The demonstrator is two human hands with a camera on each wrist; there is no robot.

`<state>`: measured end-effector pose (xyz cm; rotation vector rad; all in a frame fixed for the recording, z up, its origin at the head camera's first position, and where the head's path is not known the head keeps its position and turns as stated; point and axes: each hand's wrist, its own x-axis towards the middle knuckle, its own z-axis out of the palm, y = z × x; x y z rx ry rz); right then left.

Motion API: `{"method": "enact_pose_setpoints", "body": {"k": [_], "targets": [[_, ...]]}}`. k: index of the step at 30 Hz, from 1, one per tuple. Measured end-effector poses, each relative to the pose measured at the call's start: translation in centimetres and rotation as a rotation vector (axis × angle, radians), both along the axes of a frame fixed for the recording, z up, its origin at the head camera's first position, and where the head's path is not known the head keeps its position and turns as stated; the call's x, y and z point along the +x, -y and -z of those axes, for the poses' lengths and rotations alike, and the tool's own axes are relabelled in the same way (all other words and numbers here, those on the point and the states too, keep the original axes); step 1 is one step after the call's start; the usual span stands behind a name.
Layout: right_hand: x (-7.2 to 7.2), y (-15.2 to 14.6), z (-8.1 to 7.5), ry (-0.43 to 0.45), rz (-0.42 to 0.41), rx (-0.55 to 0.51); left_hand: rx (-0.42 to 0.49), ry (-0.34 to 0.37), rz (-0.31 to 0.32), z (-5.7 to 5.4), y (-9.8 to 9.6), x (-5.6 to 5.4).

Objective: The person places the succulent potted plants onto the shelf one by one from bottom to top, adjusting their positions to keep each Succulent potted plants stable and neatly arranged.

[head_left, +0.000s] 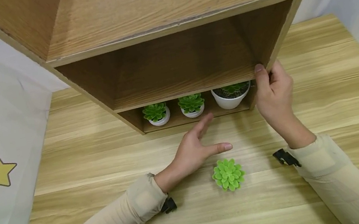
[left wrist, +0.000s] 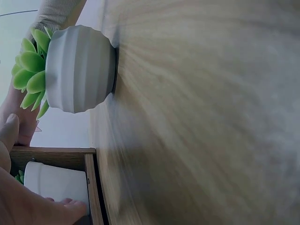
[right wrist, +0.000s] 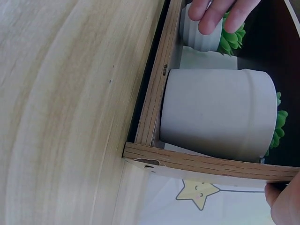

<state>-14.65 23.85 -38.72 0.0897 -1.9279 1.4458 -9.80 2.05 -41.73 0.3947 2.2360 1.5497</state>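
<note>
My right hand (head_left: 275, 93) grips the right side panel of a wooden shelf unit (head_left: 180, 25), thumb at the front edge. My left hand (head_left: 192, 149) holds nothing; its fingers reach toward the bottom compartment, with the thumb spread apart. Just below that thumb stands a light green succulent (head_left: 229, 174) on the table, its ribbed white pot (left wrist: 79, 70) visible in the left wrist view. Inside the bottom compartment are two small potted succulents (head_left: 155, 112) (head_left: 191, 104) and, at the right end, a larger smooth white pot (head_left: 230, 100) with dark soil and green leaves.
The shelf unit stands on a wood-grain table (head_left: 341, 110). Its upper compartments hold nothing visible. Black clips (head_left: 287, 158) sit by both sleeve cuffs. A white wall sheet (head_left: 2, 128) printed with a star and a cloud borders the left side.
</note>
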Motion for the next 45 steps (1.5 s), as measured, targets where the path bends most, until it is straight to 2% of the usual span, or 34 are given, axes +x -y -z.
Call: {"method": "enact_pose_setpoints", "body": {"k": [32, 39, 45], "targets": [[-0.2, 0.0, 0.2, 0.008, -0.001, -0.004, 0.097, 0.004, 0.074, 0.5, 0.6, 0.3], [-0.2, 0.1, 0.1, 0.004, 0.000, -0.011, 0.114, 0.031, 0.100, 0.4, 1.1, 0.4], [-0.2, 0.1, 0.2, 0.004, -0.010, -0.018, 0.106, 0.008, 0.144, 0.4, 1.3, 0.5]]}}
